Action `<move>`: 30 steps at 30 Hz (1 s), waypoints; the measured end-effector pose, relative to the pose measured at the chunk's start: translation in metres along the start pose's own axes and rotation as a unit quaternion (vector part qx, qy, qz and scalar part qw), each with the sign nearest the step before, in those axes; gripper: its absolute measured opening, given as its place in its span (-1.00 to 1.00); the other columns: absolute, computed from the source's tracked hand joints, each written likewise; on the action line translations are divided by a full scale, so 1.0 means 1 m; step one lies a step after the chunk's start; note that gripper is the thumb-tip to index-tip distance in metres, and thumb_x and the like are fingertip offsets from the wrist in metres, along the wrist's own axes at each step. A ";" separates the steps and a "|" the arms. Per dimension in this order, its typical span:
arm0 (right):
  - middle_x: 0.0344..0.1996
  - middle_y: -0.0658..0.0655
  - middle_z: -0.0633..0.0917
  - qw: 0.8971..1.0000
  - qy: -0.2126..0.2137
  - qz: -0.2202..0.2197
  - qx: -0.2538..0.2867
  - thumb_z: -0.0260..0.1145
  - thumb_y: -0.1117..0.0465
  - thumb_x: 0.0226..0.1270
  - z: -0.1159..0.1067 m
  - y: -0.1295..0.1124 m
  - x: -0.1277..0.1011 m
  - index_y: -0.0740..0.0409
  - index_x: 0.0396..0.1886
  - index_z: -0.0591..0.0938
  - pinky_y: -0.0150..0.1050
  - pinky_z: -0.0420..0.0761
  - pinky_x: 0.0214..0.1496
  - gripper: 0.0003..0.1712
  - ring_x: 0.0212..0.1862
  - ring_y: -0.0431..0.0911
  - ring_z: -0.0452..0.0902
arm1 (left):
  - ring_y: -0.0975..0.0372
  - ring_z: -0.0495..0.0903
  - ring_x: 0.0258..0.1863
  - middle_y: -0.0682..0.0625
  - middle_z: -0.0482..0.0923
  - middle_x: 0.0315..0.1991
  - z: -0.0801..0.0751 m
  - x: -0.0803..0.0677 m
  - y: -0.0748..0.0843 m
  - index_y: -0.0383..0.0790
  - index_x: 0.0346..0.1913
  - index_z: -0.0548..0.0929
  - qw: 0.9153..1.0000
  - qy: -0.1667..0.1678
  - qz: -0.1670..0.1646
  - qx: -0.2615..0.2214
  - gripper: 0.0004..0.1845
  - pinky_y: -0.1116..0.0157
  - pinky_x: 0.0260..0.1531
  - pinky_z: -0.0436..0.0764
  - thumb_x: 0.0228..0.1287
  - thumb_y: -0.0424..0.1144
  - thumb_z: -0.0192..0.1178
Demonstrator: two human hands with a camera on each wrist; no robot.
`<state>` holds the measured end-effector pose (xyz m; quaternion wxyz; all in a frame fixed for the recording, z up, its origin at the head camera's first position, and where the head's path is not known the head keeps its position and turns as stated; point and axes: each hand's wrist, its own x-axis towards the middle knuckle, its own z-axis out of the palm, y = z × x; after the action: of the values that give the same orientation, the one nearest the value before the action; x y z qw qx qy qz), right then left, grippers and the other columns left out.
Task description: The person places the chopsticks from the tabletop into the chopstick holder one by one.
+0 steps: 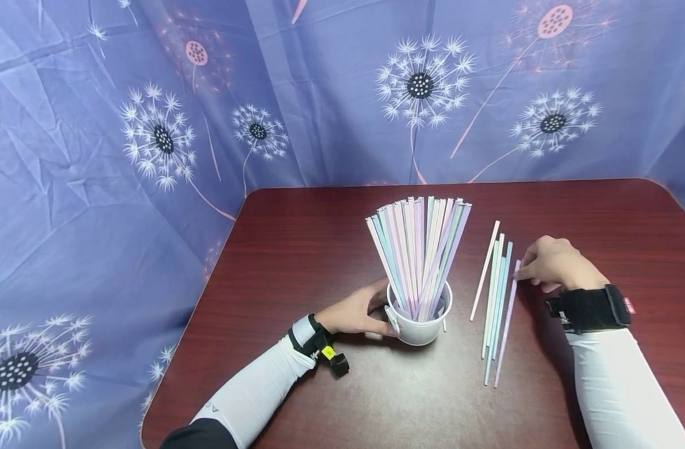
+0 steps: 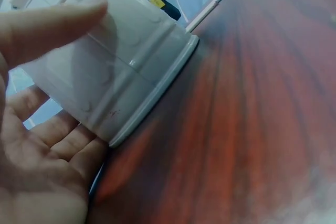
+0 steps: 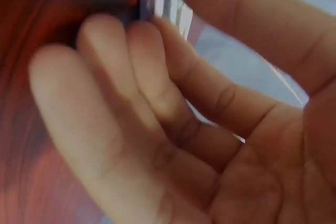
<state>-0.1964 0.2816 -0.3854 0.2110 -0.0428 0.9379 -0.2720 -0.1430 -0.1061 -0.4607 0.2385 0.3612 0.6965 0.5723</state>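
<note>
My left hand [image 1: 356, 312] holds the side of a small white bucket [image 1: 419, 333] that stands upright on the table. The left wrist view shows the thumb on the near wall of the bucket [image 2: 123, 61] and the fingers curled round its far side. A thick bunch of pastel straws [image 1: 412, 249] fans out above the rim. To the right of the bucket, my right hand [image 1: 558, 262] pinches the top end of a purple straw [image 1: 507, 327] lying on the table. In the right wrist view the fingers [image 3: 100, 114] are curled in and hide most of that straw.
Several loose straws [image 1: 492, 312], white, pale green and blue, lie roughly side by side between the bucket and the right hand. The dark red wooden table [image 1: 297, 249] meets a blue dandelion-print cloth [image 1: 331, 93] at its back and left edges.
</note>
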 end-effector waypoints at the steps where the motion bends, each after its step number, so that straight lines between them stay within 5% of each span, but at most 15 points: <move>1: -0.62 0.09 0.64 1.000 0.006 0.005 -0.006 0.45 0.12 0.11 -0.001 0.001 -0.001 0.39 -0.27 0.66 -0.15 0.70 -0.54 -0.62 -0.57 -0.09 0.63 | 0.24 0.27 0.40 -0.09 0.31 0.40 0.000 0.000 0.000 -0.13 0.49 0.05 1.000 -0.002 0.000 -0.002 0.02 0.30 0.43 0.22 0.02 -0.42 0.43; 6: -0.65 0.08 0.65 0.999 0.009 0.031 -0.016 0.46 0.07 0.10 -0.003 -0.001 -0.001 0.45 -0.26 0.65 -0.14 0.68 -0.55 -0.53 -0.59 -0.08 0.65 | 0.25 0.27 0.39 -0.16 0.29 0.41 0.000 0.002 0.002 -0.21 0.49 0.04 1.000 0.002 -0.014 -0.009 0.01 0.31 0.43 0.22 0.01 -0.51 0.40; 15: -0.63 0.14 0.68 0.998 -0.036 0.045 0.022 0.34 0.22 0.12 0.000 -0.001 0.004 0.44 -0.37 0.60 -0.15 0.74 -0.48 -0.71 -0.54 -0.05 0.69 | 0.23 0.28 0.40 -0.07 0.28 0.42 0.001 0.002 0.002 -0.12 0.50 0.08 1.000 0.008 0.002 -0.004 0.03 0.29 0.42 0.25 0.00 -0.47 0.45; 19: -0.62 0.13 0.66 0.999 -0.036 0.039 -0.004 0.32 0.21 0.12 0.000 0.000 0.004 0.39 -0.40 0.61 -0.17 0.71 -0.50 -0.75 -0.56 -0.07 0.67 | 0.23 0.30 0.39 -0.03 0.30 0.41 0.001 0.001 -0.001 -0.08 0.49 0.10 1.000 0.015 0.005 -0.008 0.02 0.29 0.42 0.26 -0.01 -0.44 0.47; 25: -0.68 0.01 0.63 0.998 0.033 0.004 -0.053 0.31 0.10 0.15 -0.006 -0.004 -0.004 0.25 -0.35 0.69 -0.19 0.53 -0.60 -0.73 -0.58 -0.11 0.59 | 0.26 0.31 0.37 0.05 0.32 0.40 0.002 0.000 -0.004 -0.03 0.49 0.12 1.000 0.018 0.002 -0.006 0.02 0.30 0.41 0.27 0.00 -0.38 0.48; 30: -0.57 0.03 0.68 0.986 0.132 -0.051 -0.082 0.37 0.04 0.11 -0.022 -0.018 -0.020 0.17 -0.34 0.70 -0.18 0.46 -0.50 -0.72 -0.41 0.04 0.55 | 0.26 0.30 0.38 0.05 0.31 0.40 0.000 0.001 -0.002 -0.03 0.50 0.12 1.000 0.015 0.012 0.000 0.02 0.29 0.41 0.27 0.00 -0.39 0.48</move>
<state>-0.1883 0.2814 -0.3515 0.0665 -0.0714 0.9733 -0.2078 -0.1445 -0.1055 -0.4626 0.2214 0.3607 0.6960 0.5801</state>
